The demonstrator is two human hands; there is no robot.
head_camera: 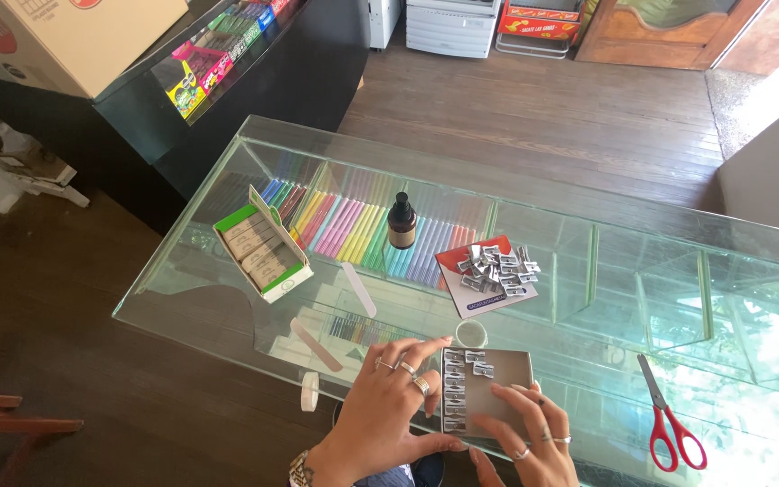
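A shallow grey cardboard tray [508,368] lies on the near edge of the glass counter [588,298]. Inside it a column of small metal pencil sharpeners [455,390] runs along the left side. My left hand [396,397], with rings on it, rests flat against the tray's left side, thumb at the near corner. My right hand [529,437] touches the tray's near edge, fingertips lying on its floor. Neither hand visibly grips anything. A loose pile of metal sharpeners [496,270] sits on a red and white card [462,254] further back.
A small dark bottle [401,221] stands mid-counter. An open green and white box of erasers [264,248] lies at the left. Red-handled scissors [669,415] lie at the right. Coloured pens show beneath the glass. A white tape roll [309,391] hangs at the near edge.
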